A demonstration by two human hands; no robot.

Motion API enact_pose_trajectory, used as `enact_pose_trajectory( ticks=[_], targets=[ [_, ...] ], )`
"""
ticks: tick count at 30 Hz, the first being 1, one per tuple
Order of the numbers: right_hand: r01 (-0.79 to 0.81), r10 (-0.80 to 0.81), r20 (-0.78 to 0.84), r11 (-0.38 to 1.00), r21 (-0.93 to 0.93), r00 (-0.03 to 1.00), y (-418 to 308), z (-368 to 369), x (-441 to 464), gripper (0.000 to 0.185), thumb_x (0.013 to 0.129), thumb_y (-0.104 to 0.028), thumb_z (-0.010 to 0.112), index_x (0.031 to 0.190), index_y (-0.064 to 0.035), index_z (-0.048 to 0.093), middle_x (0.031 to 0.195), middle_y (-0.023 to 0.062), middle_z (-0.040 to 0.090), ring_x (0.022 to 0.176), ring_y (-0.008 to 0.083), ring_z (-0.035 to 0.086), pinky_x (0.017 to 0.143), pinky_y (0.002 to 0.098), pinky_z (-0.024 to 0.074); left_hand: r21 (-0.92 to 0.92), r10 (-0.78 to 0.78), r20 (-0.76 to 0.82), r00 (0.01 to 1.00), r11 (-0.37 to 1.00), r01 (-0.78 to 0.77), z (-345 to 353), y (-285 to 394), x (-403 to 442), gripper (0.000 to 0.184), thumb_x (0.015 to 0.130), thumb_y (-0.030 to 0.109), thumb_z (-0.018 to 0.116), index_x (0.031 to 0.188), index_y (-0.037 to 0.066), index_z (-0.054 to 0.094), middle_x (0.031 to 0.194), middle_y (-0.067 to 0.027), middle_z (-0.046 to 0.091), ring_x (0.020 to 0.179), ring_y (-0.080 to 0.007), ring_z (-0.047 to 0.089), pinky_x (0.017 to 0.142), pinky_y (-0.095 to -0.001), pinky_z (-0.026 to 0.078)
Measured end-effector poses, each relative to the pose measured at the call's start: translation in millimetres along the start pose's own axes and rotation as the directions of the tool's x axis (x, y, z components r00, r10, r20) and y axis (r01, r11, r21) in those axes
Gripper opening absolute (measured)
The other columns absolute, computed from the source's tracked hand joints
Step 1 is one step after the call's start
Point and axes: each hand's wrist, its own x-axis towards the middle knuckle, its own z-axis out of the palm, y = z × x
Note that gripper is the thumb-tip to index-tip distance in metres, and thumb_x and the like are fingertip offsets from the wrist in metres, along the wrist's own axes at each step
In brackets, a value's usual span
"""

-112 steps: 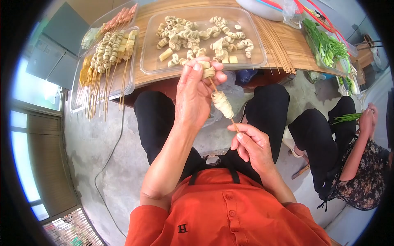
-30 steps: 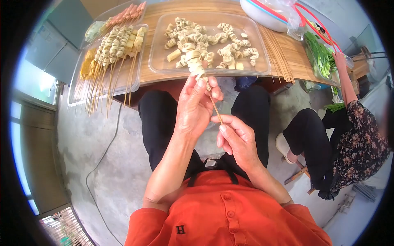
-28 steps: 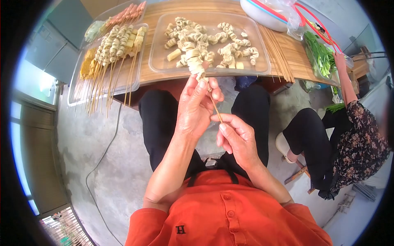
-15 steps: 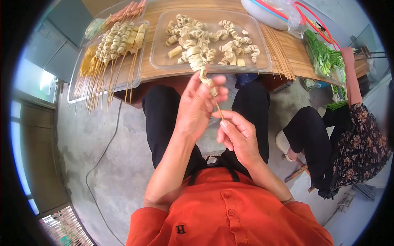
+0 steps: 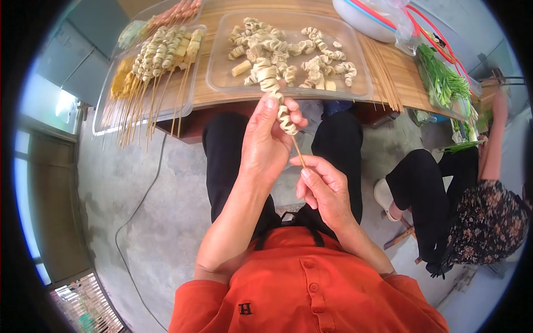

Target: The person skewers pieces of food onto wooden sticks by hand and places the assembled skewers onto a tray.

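Observation:
A pale spiral food piece (image 5: 285, 120) is threaded on a thin wooden skewer (image 5: 298, 150). My left hand (image 5: 265, 136) is closed round the upper part of the spiral, whose coils stand out above the fingers. Lower down, my right hand (image 5: 323, 186) pinches the skewer's bare end between thumb and forefinger. Beyond my hands, a clear plastic tray (image 5: 213, 72) on the table holds more spiral pieces (image 5: 258, 40) and a few short cylinders (image 5: 241, 68). The skewer's upper part is hidden by the coils and my fingers.
Loaded skewers (image 5: 158, 53) fill a tray at the left, their sticks over its edge. Bare skewers (image 5: 383, 69) lie right of the middle tray on the wooden table (image 5: 311, 5). Greens (image 5: 441, 75) and a co-worker (image 5: 477, 222) are at the right; a cable (image 5: 139, 205) crosses the floor.
The coils have spread down the skewer below my left fingers. My right hand keeps its pinch. The co-worker's arm has drawn back from the tray of greens.

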Motion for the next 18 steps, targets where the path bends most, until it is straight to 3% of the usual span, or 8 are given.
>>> enact_pose_trajectory(
  ticks=[4, 6, 9, 13, 15, 18],
  targets=[
    [-0.005, 0.006, -0.008, 1.000, 0.010, 1.000, 0, -1, 3, 0.026, 0.101, -0.012, 0.048, 0.123, -0.0019, 0.058, 0.068, 0.0007, 0.056, 0.048, 0.0011, 0.037, 0.044, 0.0166, 0.0308, 0.009, -0.030, 0.084, 0.996, 1.000, 0.030, -13, 0, 3, 0.044, 0.101, 0.029, 0.050, 0.137, 0.004, 0.044, 0.100, -0.0075, 0.059, 0.085, -0.0175, 0.054, 0.083, -0.0348, 0.048],
    [-0.011, 0.011, -0.007, 1.000, 0.011, 1.000, -1, -1, 3, 0.026, 0.101, -0.012, 0.048, 0.123, -0.0018, 0.058, 0.068, 0.0009, 0.056, 0.048, 0.0012, 0.037, 0.044, 0.0167, 0.0308, 0.064, 0.009, -0.026, 1.000, 0.998, -0.007, -6, 5, 6, 0.041, 0.102, 0.031, 0.046, 0.134, 0.005, 0.046, 0.111, -0.0098, 0.062, 0.093, -0.0193, 0.059, 0.087, -0.0373, 0.051],
    [-0.027, 0.027, 0.005, 1.000, 0.015, 1.000, 0, -1, 3, 0.027, 0.101, -0.012, 0.048, 0.124, -0.0017, 0.057, 0.069, 0.0010, 0.056, 0.049, 0.0012, 0.037, 0.044, 0.0168, 0.0309, -0.002, 0.043, -0.068, 0.997, 0.999, -0.043, -4, 12, 13, 0.034, 0.101, 0.028, 0.049, 0.125, 0.004, 0.052, 0.113, -0.0120, 0.064, 0.092, -0.0215, 0.064, 0.085, -0.0385, 0.053],
    [-0.023, 0.023, 0.013, 1.000, -0.009, 1.000, 3, -1, 3, 0.027, 0.101, -0.012, 0.048, 0.124, -0.0017, 0.057, 0.069, 0.0008, 0.057, 0.049, 0.0009, 0.036, 0.044, 0.0167, 0.0310, -0.012, 0.046, -0.060, 0.997, 0.999, -0.047, -15, 10, 18, 0.032, 0.101, 0.028, 0.050, 0.122, 0.005, 0.053, 0.111, -0.0116, 0.065, 0.091, -0.0219, 0.064, 0.085, -0.0394, 0.053],
    [-0.023, 0.023, 0.009, 1.000, -0.007, 1.000, 2, -1, 3, 0.027, 0.101, -0.012, 0.048, 0.124, -0.0018, 0.057, 0.069, 0.0007, 0.057, 0.049, 0.0008, 0.036, 0.044, 0.0167, 0.0310, -0.032, 0.025, 0.039, 0.999, 0.999, -0.023, -21, 7, 18, 0.029, 0.101, 0.027, 0.049, 0.120, 0.005, 0.053, 0.109, -0.0113, 0.065, 0.089, -0.0216, 0.064, 0.084, -0.0395, 0.054],
    [-0.026, 0.026, 0.003, 1.000, -0.008, 1.000, 0, -2, 4, 0.027, 0.101, -0.012, 0.048, 0.124, -0.0018, 0.057, 0.069, 0.0005, 0.057, 0.049, 0.0009, 0.036, 0.045, 0.0168, 0.0312, -0.044, 0.013, -0.001, 1.000, 0.999, -0.013, -15, 6, 16, 0.027, 0.102, 0.025, 0.049, 0.119, 0.005, 0.053, 0.107, -0.0104, 0.065, 0.088, -0.0208, 0.064, 0.084, -0.0391, 0.054]
  ],
)
